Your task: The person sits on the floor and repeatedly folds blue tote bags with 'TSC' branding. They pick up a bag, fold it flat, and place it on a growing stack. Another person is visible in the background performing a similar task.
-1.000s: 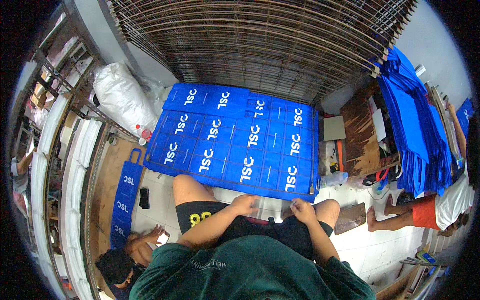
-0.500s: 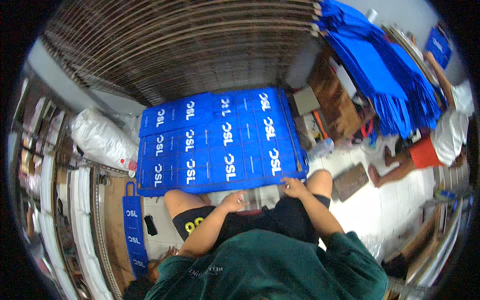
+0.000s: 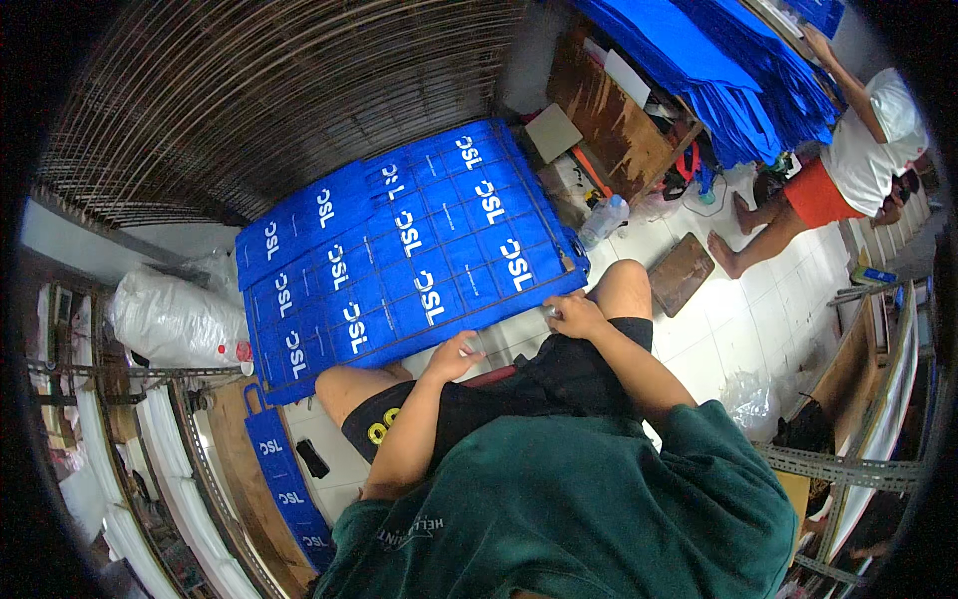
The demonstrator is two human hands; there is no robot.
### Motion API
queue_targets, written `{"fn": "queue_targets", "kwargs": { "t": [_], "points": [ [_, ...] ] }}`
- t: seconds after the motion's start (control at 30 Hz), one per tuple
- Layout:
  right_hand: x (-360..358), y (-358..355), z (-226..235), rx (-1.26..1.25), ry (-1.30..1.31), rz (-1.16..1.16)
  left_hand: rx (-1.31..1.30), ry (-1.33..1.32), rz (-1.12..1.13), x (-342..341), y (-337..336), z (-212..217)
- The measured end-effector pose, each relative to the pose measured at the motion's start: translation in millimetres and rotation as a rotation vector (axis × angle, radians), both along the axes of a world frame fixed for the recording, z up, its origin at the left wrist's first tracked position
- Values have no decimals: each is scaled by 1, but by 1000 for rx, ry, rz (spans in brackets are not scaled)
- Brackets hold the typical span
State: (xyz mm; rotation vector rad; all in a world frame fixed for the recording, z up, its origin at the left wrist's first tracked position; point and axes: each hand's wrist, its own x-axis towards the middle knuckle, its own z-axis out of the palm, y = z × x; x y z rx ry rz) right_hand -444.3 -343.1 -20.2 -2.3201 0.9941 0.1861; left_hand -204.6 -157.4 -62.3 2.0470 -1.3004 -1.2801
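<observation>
The person sits on the white tiled floor [image 3: 738,329] with both knees apart, and a wide board covered with blue printed bags [image 3: 399,255] lies just in front of the knees. All places here are told from this board.

The left hand [image 3: 454,356] rests at the near edge of the board, about in the middle of that edge. Its fingers are curled and touch the edge; I cannot tell if they really pinch something. The right hand [image 3: 573,315] is at the near right corner of the board. Its fingers are bent closed around something small and pale, but it is too small to say what it is.

The blue bags lie flat in rows, each with white print, and they cover the board almost fully. Behind the board there is a big wire rack [image 3: 279,90]. At the left of the board lies a white plastic sack [image 3: 165,319]. Near the left front corner, one long blue bag [image 3: 284,479] lies alone on a wooden plank. At the right of the board stands a clear plastic bottle [image 3: 604,220], and a little further a brown flat board [image 3: 682,273] on the tiles. Far to the right another person [image 3: 848,160] bends beside a pile of blue fabric [image 3: 718,60].
</observation>
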Motion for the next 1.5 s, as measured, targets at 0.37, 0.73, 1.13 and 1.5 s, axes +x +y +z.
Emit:
{"fn": "queue_targets", "kwargs": {
  "t": [0.37,0.73,1.13,1.5],
  "points": [
    [-3,3,-9,-126,41,109,-43,-17,-3,3,-1,4],
    [-2,-8,1,34,-49,34,-80,-37,-8,2,2,-4],
    [-149,-296,349,-210,-1980,-821,64,-51,72,1,13,7],
    [-164,-383,399,-1166,-654,-1433,-68,-151,198,5,29,-2]
  ]
}}
